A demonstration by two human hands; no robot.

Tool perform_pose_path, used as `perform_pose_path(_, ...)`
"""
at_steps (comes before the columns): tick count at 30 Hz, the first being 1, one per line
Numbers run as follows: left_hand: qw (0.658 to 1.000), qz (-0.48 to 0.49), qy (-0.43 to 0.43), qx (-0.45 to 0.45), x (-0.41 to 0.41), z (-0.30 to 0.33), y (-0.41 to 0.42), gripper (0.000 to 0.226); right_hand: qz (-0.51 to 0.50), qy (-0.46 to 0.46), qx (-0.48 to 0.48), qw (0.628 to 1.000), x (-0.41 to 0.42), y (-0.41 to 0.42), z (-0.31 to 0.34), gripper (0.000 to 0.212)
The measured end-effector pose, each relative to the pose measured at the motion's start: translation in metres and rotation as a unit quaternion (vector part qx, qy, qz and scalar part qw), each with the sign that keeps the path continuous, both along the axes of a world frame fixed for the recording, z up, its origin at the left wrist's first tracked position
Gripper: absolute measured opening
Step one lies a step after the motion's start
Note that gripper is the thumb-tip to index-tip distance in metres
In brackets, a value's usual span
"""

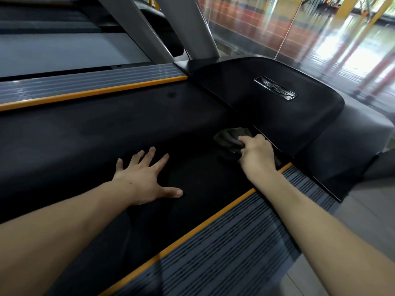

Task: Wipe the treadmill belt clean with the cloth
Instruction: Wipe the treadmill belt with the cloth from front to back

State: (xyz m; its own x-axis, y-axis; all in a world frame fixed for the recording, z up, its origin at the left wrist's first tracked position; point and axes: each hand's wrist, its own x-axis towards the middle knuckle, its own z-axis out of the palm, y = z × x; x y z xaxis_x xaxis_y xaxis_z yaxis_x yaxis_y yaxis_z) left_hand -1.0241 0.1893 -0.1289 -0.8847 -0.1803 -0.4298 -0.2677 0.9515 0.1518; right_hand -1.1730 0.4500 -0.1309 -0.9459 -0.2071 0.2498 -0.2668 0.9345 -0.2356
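The black treadmill belt (106, 135) runs across the middle of the view between two orange-edged side rails. My left hand (145, 178) lies flat on the belt with its fingers spread. My right hand (256, 154) grips a dark bunched cloth (230, 135) and holds it against the belt at its front end, right beside the black motor cover (277, 107). Part of the cloth is hidden under that hand.
A ribbed grey side rail (245, 242) with an orange strip lies under my right forearm, and its twin (85, 84) runs along the far side. Grey uprights (192, 24) rise behind the motor cover. Another treadmill (53, 50) stands to the left. Shiny floor and glass panels (320, 39) lie to the right.
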Motion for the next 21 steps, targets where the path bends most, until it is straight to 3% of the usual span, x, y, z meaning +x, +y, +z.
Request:
perform_pose_path(3, 1.000, 0.002, -0.003, -0.004, 0.001, 0.001, 0.000, 0.123, 0.040, -0.003, 0.026, 0.999, 0.032, -0.009, -0.010, 0.055)
perform_pose_path(6, 1.000, -0.001, -0.004, -0.008, 0.000, 0.001, 0.001, 0.123, 0.096, -0.004, 0.018, 0.995, 0.027, 0.001, -0.006, 0.050)
perform_pose_path(13, 1.000, -0.002, 0.003, 0.001, 0.000, -0.001, -0.001, 0.123, -0.066, -0.017, 0.033, 0.997, -0.014, 0.016, 0.009, 0.049)
perform_pose_path(21, 0.999, -0.008, 0.046, -0.009, 0.011, 0.003, 0.003, 0.116, -0.046, -0.040, 0.100, 0.993, 0.044, -0.017, 0.013, 0.047)
